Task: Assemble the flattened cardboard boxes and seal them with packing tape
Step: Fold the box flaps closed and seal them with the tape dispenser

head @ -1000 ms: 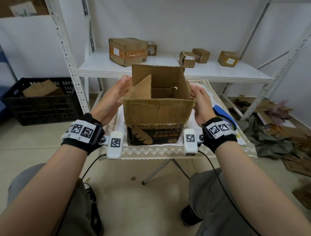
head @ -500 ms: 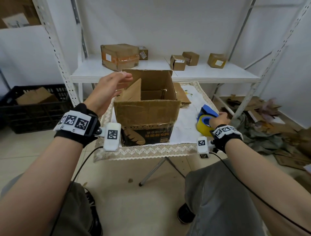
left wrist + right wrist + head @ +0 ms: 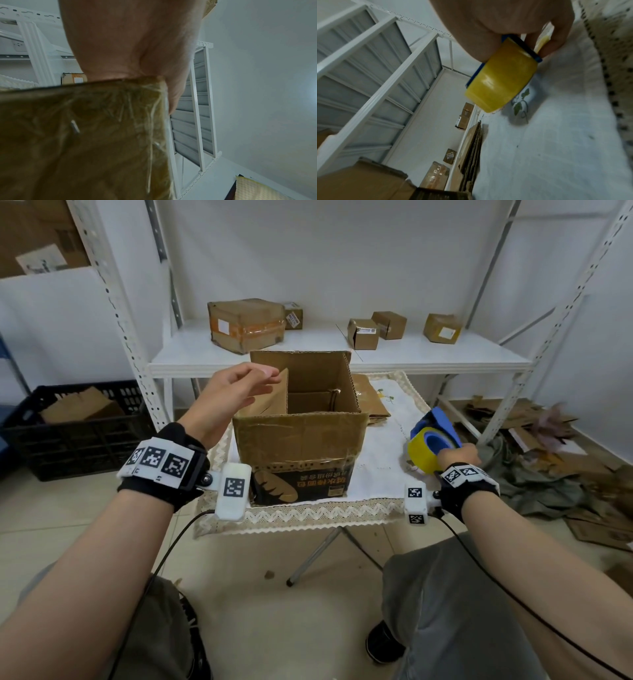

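An open cardboard box [image 3: 298, 440] stands upright on the small cloth-covered table [image 3: 383, 470], its top flaps up. My left hand [image 3: 239, 386] is at the box's upper left, fingers relaxed beside the inward-leaning left flap [image 3: 274, 402]; in the left wrist view the palm [image 3: 133, 40] lies right at the flap's edge [image 3: 77, 135]. To the right of the box, my right hand [image 3: 459, 455] grips a blue tape dispenser with a yellow roll [image 3: 431, 441], held just above the cloth; the roll [image 3: 501, 83] shows below the curled fingers [image 3: 556, 37].
Flattened cardboard [image 3: 371, 402] lies on the table behind the box. Sealed boxes [image 3: 246, 323] stand on the white shelf [image 3: 342, 357] beyond. A black crate [image 3: 68, 440] is on the floor at left, and cardboard scraps [image 3: 565, 474] lie at right.
My right hand left the box's right side, moved right and took hold of the tape dispenser, which is now raised off the cloth. My left hand rose slightly beside the left flap.
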{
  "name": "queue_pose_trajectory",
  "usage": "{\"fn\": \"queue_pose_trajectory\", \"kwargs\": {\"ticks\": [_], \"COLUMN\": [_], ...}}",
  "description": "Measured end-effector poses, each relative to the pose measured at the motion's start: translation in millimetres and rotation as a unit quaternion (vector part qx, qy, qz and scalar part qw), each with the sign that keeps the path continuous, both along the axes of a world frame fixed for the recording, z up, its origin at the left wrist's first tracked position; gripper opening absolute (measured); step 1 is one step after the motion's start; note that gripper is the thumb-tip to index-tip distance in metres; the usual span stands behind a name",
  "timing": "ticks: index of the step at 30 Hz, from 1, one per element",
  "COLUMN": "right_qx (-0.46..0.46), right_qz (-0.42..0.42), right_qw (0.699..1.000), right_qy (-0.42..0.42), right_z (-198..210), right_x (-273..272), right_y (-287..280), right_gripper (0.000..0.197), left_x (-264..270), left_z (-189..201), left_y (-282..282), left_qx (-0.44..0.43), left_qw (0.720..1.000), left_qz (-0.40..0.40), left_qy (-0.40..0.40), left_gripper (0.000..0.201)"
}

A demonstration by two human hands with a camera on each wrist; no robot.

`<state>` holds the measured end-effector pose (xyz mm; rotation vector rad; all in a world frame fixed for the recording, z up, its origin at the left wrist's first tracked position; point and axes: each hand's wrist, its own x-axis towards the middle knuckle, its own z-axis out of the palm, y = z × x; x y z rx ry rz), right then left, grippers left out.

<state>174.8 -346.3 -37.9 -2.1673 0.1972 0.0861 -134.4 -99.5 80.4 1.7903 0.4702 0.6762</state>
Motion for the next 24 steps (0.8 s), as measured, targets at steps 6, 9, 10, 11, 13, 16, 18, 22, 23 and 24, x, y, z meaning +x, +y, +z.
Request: {"fn": "queue_pose_trajectory", "kwargs": {"ticks": [6,9,10,11,13,16,18,22,23,24], "right_qx": [0.238,0.353,0.366,0.372,0.396,0.459,0.487,0.517,0.525,0.53], "right_qz": [-0.023,0.031,0.051,0.068,0.107,0.174,0.226,0.306,0.308,0.308], "right_qw": [0.971,0.935,0.929,0.926,0.912,0.871,0.842,0.789,0.781,0.775], "right_qy": [0.006,0.0,-0.009,-0.015,-0.01,0.022,0.05,0.127,0.142,0.152], "right_z": [20.0,38.0,44.1,49.4,46.3,77.2,99.9,109.7,110.2,110.8], "right_x": [-12.1,-20.2,-23.3,-24.1,-5.1,-32.5,-56.7,-65.0,-66.8,-67.8], "right_y": [18.3,32.0,36.2,39.1,48.1,58.1,61.6,68.0,68.5,68.8], "right_gripper": [0.047,0.046,0.043,0.04,0.05,0.057,0.029,0.027,0.025,0.025], "left_x": [-3.9,-6.1,-6.6,-7.2,-8.8,-12.0,-14.3,-17.2,-18.4,-19.4], "left_z": [-0.6,-1.5,-1.6,-1.1,-0.2,2.3,3.2,-5.2,-9.0,-12.9], "left_y": [1.5,0.8,0.2,-0.2,-0.8,-0.3,0.7,9.1,12.7,16.6], "left_qx": [-0.012,-0.02,-0.021,-0.022,-0.024,-0.025,-0.029,-0.058,-0.076,-0.098], "left_qw": [1.0,1.0,1.0,1.0,1.0,0.999,0.999,0.998,0.997,0.995], "left_qz": [-0.008,-0.008,-0.01,-0.011,-0.015,-0.022,-0.023,-0.02,-0.018,-0.018], "left_qy": [-0.002,-0.005,-0.004,-0.003,-0.002,0.002,0.007,0.006,-0.002,-0.011], "left_gripper": [0.041,0.047,0.047,0.048,0.049,0.054,0.059,0.071,0.074,0.076]}}
